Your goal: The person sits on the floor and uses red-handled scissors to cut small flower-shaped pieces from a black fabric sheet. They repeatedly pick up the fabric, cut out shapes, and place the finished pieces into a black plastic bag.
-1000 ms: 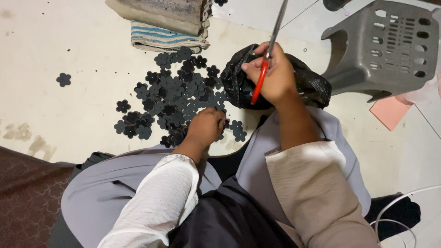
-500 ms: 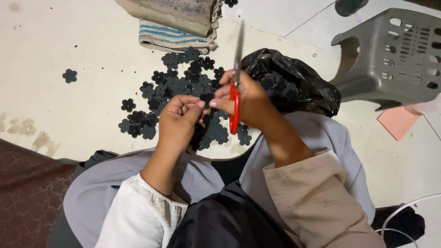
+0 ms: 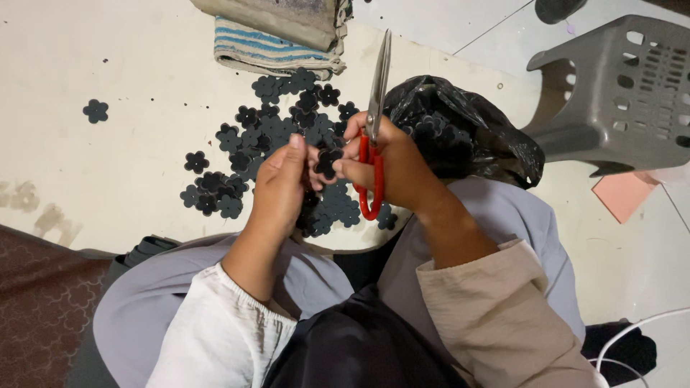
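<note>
A person seated on the floor holds a small black flower-shaped cutout between both hands, just above the lap. The left hand has its fingers curled shut on the cutout's left edge, at about 9 o'clock from the piece. The right hand lies at 3 o'clock from it, its fingertips touching the cutout's right side while the same hand is closed through the red loops of a pair of scissors. The long metal blades point up toward 12 o'clock, away from the person, and appear closed together.

The cutout is flat, dark and matte, with rounded petals; its middle is too small to make out. It matches the pile of black flower cutouts spread over the pale floor at 11 o'clock from the hands, some overlapping, with a lone cutout lying well apart toward 10 o'clock.

A crumpled black plastic bag sits just beyond the right hand at 2 o'clock. A grey plastic stool lies tipped at 2 o'clock farther out, and a folded striped cloth rests at 12 o'clock beyond the pile.
</note>
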Available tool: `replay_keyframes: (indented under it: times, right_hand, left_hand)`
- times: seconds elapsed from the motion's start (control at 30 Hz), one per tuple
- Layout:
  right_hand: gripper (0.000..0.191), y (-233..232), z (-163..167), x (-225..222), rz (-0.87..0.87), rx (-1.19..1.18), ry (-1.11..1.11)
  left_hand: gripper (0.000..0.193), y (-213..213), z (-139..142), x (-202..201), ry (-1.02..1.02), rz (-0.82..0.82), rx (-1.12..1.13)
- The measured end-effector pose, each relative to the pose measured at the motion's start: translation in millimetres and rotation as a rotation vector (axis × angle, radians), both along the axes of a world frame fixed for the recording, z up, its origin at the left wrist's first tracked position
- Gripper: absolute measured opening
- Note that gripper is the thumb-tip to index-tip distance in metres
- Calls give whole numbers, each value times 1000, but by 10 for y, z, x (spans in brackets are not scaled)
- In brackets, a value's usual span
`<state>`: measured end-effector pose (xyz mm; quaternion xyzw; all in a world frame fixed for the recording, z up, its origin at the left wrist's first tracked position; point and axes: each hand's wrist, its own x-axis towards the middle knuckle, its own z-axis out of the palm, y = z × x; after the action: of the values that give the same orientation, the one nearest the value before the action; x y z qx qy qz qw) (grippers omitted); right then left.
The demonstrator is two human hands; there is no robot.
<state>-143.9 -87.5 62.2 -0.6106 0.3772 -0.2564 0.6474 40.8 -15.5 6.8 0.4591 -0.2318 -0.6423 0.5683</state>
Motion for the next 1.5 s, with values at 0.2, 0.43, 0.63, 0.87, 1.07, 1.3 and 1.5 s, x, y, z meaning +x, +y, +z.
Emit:
replay_keyframes:
  times: [0.2, 0.43, 0.63, 0.87, 1.07, 1.3, 1.5]
  right_hand:
    - [23, -59, -57, 49, -215, 127, 22]
    - [27, -59, 45, 45, -238, 249, 23]
    - [42, -29, -7, -2, -166, 138, -158]
    - [39, -16, -106, -46, -112, -11, -56]
    - [39, -29, -84, -38, -149, 47, -92]
    - [40, -70, -33, -30, -227, 163, -135]
    - [40, -53, -14, -33, -192, 151, -93]
  left_hand:
    - [9, -41, 95, -45, -131, -80, -73]
    - [17, 56, 345, 40, -1011, 168, -514]
    - [27, 37, 372, 57, -939, 171, -518]
    - [29, -43, 67, 0, -332, -11, -208]
    - [16, -69, -62, -48, -109, -4, -152]
    - [28, -63, 41, 3, -57, -81, -110]
    - [19, -67, -14, -6, -34, -47, -135]
